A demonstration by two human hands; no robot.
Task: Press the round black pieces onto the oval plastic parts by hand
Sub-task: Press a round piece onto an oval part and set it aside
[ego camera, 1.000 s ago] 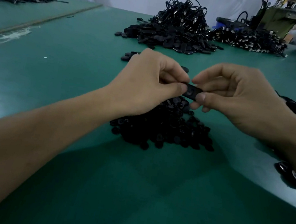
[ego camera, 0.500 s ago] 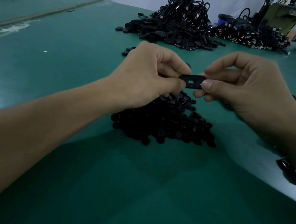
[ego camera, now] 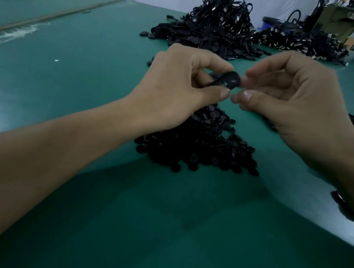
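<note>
Count: 1 oval part (ego camera: 228,81) pinched in L hand (ego camera: 177,89); R hand (ego camera: 293,99) curled beside, grip unclear.

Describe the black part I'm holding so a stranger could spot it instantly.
On the green table, find the near pile of small round black pieces. Above it, the left hand pinches one black oval part, the only piece seen held in the air.

Black oval part (ego camera: 228,81), black pieces (ego camera: 201,146), green table (ego camera: 89,73)
</note>
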